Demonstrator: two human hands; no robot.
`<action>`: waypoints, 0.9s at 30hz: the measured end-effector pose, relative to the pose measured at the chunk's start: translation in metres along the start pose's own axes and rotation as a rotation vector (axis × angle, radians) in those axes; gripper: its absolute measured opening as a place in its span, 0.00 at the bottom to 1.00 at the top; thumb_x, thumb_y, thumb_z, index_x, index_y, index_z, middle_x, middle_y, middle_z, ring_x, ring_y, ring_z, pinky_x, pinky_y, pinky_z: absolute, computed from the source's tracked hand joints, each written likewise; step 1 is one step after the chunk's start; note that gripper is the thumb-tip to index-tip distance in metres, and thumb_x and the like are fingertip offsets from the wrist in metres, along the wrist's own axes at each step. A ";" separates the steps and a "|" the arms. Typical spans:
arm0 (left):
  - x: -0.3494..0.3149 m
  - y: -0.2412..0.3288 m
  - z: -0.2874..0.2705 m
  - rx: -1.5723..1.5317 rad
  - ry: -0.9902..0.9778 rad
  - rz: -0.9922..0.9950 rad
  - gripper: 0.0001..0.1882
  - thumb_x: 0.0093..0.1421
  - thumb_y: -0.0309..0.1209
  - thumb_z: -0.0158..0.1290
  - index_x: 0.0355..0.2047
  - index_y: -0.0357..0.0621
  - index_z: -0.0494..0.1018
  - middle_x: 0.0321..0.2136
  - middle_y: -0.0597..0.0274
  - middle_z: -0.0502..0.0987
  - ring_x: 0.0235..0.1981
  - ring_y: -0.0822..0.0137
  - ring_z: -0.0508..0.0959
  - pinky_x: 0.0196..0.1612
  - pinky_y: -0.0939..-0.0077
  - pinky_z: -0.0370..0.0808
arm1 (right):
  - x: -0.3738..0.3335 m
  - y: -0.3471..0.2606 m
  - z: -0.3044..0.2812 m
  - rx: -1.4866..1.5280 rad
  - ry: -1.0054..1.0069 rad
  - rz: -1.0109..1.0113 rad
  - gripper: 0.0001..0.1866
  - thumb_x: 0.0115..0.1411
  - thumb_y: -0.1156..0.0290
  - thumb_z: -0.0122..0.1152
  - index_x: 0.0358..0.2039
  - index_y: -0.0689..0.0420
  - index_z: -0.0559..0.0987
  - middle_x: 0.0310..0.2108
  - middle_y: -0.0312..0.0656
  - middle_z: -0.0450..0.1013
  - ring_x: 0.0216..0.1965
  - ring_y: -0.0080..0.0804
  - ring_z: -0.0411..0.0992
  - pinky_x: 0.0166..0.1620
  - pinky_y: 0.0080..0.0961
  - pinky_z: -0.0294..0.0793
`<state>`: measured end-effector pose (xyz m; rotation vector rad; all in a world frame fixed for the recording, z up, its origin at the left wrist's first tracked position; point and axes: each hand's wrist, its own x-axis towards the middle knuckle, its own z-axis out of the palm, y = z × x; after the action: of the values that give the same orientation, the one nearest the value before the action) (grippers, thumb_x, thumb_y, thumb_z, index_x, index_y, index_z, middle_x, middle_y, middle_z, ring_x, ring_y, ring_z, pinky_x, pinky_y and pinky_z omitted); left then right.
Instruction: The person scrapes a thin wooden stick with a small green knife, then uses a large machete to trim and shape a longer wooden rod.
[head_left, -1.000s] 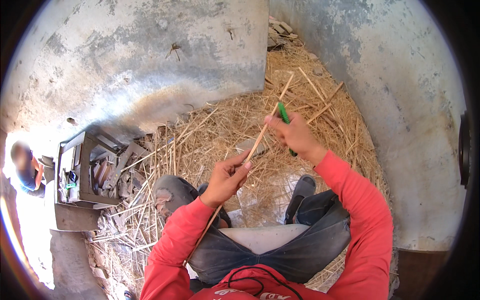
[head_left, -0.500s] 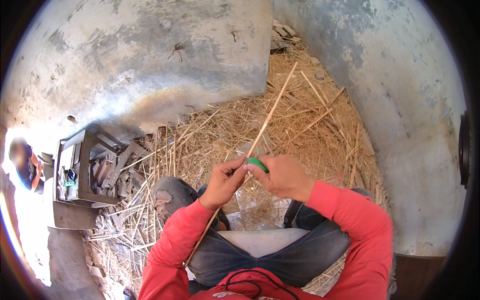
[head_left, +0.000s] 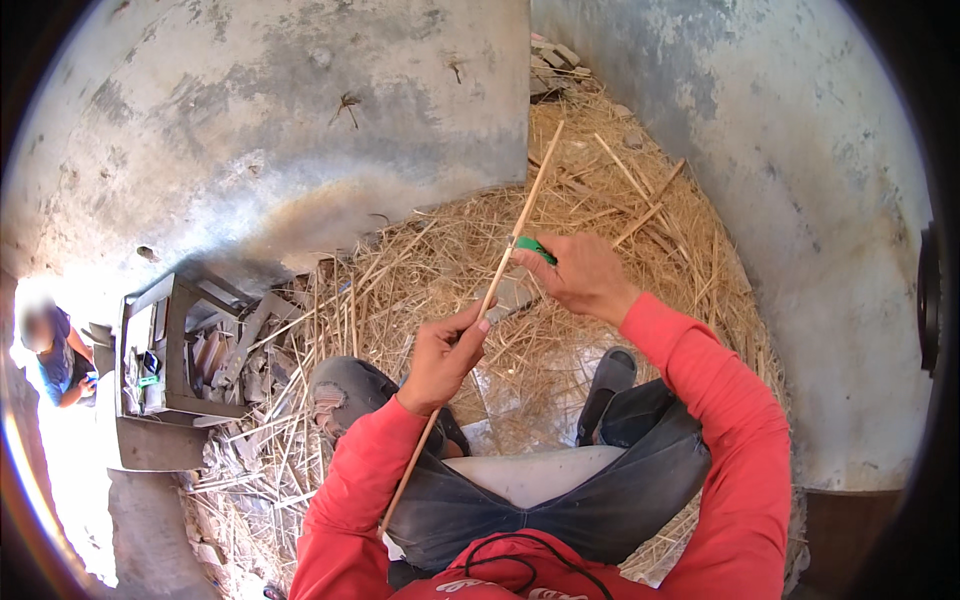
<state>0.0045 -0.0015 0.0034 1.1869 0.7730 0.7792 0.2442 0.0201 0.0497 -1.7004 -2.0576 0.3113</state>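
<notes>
A long, thin bamboo stick (head_left: pixel 533 196) slants from my lap up and away to the right. My left hand (head_left: pixel 447 357) is closed around its middle, thumb along the top, while its near end runs under my left forearm. Farther up the stick, my right hand (head_left: pixel 577 276) grips a small green-handled knife (head_left: pixel 537 249). The knife's front end meets the stick; the blade itself is too small to make out clearly. Most of the handle is hidden inside my fingers.
Straw-like shavings and loose strips (head_left: pixel 420 262) cover the floor around my legs. A wooden stool-like frame (head_left: pixel 190 403) lies at the left among broken pieces, with another person (head_left: pixel 62 345) beyond it. Concrete walls (head_left: pixel 330 130) rise ahead and at the right.
My right hand and the green-handled knife have moved away up the stick, apart from my left hand. The stick's far end has shifted left. My left hand is slightly lower.
</notes>
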 end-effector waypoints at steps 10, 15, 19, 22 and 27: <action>0.004 -0.001 -0.001 -0.027 -0.009 0.006 0.20 0.71 0.28 0.50 0.61 0.37 0.71 0.20 0.79 0.61 0.17 0.85 0.57 0.20 0.85 0.53 | 0.004 0.005 -0.001 -0.004 0.068 -0.014 0.30 0.66 0.39 0.47 0.37 0.54 0.83 0.19 0.50 0.75 0.23 0.52 0.76 0.28 0.47 0.75; -0.001 -0.002 -0.006 -0.072 -0.004 -0.022 0.19 0.71 0.28 0.49 0.61 0.37 0.71 0.20 0.79 0.61 0.17 0.85 0.57 0.19 0.84 0.53 | -0.014 -0.014 0.018 -0.207 0.001 -0.121 0.31 0.66 0.37 0.46 0.39 0.54 0.83 0.20 0.49 0.76 0.23 0.47 0.77 0.26 0.44 0.73; -0.007 -0.003 -0.004 -0.008 -0.080 -0.048 0.19 0.71 0.28 0.49 0.60 0.38 0.71 0.19 0.79 0.60 0.16 0.85 0.57 0.19 0.85 0.52 | 0.031 0.087 -0.015 0.062 0.329 0.292 0.35 0.67 0.36 0.44 0.45 0.56 0.83 0.17 0.44 0.73 0.20 0.38 0.72 0.26 0.38 0.70; -0.008 -0.006 -0.009 -0.001 -0.080 -0.068 0.19 0.71 0.28 0.48 0.61 0.38 0.71 0.17 0.79 0.60 0.16 0.85 0.57 0.19 0.85 0.52 | 0.025 0.089 -0.059 0.125 0.276 0.347 0.35 0.67 0.36 0.44 0.50 0.56 0.82 0.21 0.39 0.73 0.23 0.30 0.71 0.29 0.37 0.69; 0.010 -0.005 -0.002 -0.067 -0.084 -0.005 0.21 0.72 0.31 0.47 0.64 0.40 0.67 0.17 0.79 0.59 0.15 0.84 0.57 0.19 0.85 0.52 | 0.000 0.027 0.002 0.564 0.167 0.094 0.28 0.63 0.45 0.61 0.42 0.62 0.82 0.23 0.35 0.73 0.29 0.28 0.71 0.36 0.32 0.70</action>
<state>0.0086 0.0065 -0.0033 1.1497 0.6755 0.7412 0.2670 0.0261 0.0354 -1.4157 -1.5746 0.6815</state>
